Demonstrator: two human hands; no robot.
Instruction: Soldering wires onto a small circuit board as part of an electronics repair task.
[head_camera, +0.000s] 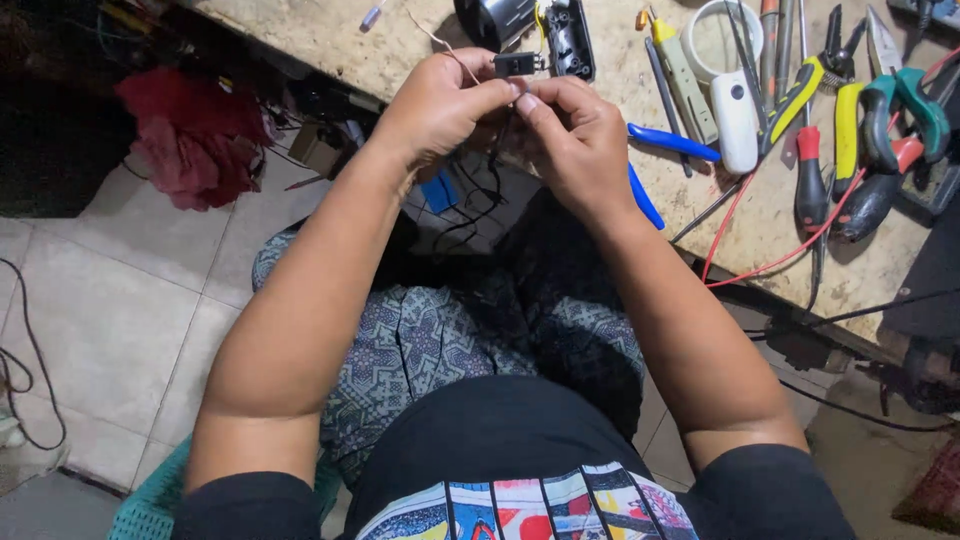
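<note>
the left hand and the right hand meet at the near edge of the worn, pale stone-topped workbench, fingertips pressed close together. between them they pinch a small black rectangular plastic component, which sticks up just above the thumbs; thin black wires hang down from the hands toward the lap, and a thin pale wire runs up from the left hand across the bench. whether each hand grips the part itself or only its leads cannot be told.

just behind the component lies a black plastic casing with an open shell, beside a rounded black housing. to the right of the right hand, blue-handled pliers rest on the bench, one handle reaching past the wrist. further right sit a white oblong device, a roll of clear tape, a yellow-and-grey utility knife, a red-handled screwdriver, yellow-handled cutters and green-handled pliers. a red wire loops over the bench edge.

below the hands are patterned blue-grey trousers. on the pale tiled floor to the left lies a crumpled red cloth.
</note>
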